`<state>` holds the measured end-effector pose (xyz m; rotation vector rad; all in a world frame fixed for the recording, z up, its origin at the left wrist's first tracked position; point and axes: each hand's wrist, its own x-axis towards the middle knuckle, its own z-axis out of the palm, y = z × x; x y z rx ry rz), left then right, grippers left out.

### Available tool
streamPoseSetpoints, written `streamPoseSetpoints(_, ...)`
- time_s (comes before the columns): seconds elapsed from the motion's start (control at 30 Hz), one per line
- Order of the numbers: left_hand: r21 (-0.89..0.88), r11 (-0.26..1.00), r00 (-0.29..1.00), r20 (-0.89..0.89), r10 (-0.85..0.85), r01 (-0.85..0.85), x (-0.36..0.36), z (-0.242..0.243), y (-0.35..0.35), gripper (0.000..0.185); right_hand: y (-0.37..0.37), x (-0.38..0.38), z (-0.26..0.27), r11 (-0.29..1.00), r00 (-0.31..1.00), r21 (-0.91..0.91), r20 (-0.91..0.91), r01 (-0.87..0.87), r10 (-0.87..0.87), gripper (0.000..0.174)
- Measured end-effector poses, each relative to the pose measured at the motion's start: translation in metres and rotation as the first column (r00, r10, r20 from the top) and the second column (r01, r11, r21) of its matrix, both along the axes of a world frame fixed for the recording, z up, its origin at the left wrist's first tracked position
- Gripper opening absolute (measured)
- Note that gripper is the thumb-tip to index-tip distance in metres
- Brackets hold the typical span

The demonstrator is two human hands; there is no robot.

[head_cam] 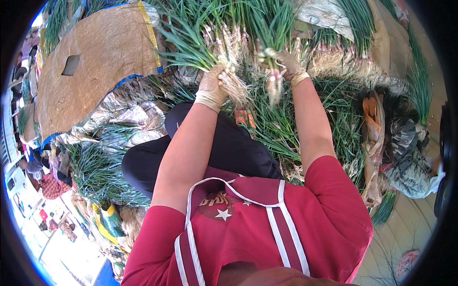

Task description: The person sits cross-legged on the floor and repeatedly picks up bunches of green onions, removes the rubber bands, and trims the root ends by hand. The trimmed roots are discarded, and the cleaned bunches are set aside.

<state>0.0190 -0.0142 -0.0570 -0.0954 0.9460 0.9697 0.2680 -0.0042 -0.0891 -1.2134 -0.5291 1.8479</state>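
My left hand [213, 84], in a pale glove, is closed around a bunch of green onions [234, 87], its roots pointing down right and its leaves fanning up left. My right hand [288, 66], also gloved, grips a smaller bunch of green onions [274, 77], blurred, with reddish-white bulbs and roots hanging below. Both hands are apart, in front of my knees. Beyond them lies a row of green onions [229, 39] with roots towards me. Loose green onions [275, 125] lie beneath my right forearm.
A brown woven sack [100, 43] covers bundles at upper left. More bundled green onions [325, 57] lie at upper right. A heap of green leaves [103, 175] is left of my knees. At right are a plastic bag [374, 143] and a person in camouflage clothing [404, 143].
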Motion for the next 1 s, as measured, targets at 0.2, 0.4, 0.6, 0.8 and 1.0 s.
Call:
streamPoseSetpoints(0.2, 0.120, 0.903, 0.911, -0.032, -0.412, 0.413, -0.006, -0.031, -0.009, 0.020, 0.012, -0.047, -0.002, 0.980, 0.983, 0.089, 0.062, -0.179, 0.174, 0.031)
streamPoseSetpoints(0.4, 0.095, 0.831, 0.744, -0.509, -0.433, 0.549, 0.000, -0.028, -0.012, 0.015, 0.003, -0.091, -0.027, 0.996, 0.628, -0.074, 0.774, -0.040, 0.083, 0.034)
streamPoseSetpoints(0.6, 0.059, 0.855, 0.708, -0.591, -0.386, 0.515, 0.002, -0.033, -0.012, 0.025, -0.005, -0.115, -0.036, 0.928, 0.724, 0.008, 0.623, 0.372, -0.296, 0.031)
streamPoseSetpoints(0.8, 0.218, 0.878, 0.893, -0.260, -0.368, 0.426, -0.015, 0.026, -0.019, 0.030, -0.075, -0.027, -0.049, 0.951, 0.466, 0.089, 0.855, 0.297, -0.225, 0.035)
streamPoseSetpoints(1.0, 0.510, 0.858, 0.881, 0.434, -0.190, -0.066, -0.038, 0.046, -0.023, 0.039, -0.263, 0.082, -0.066, 0.559, 0.035, -0.573, 0.679, -0.600, 0.733, 0.038)
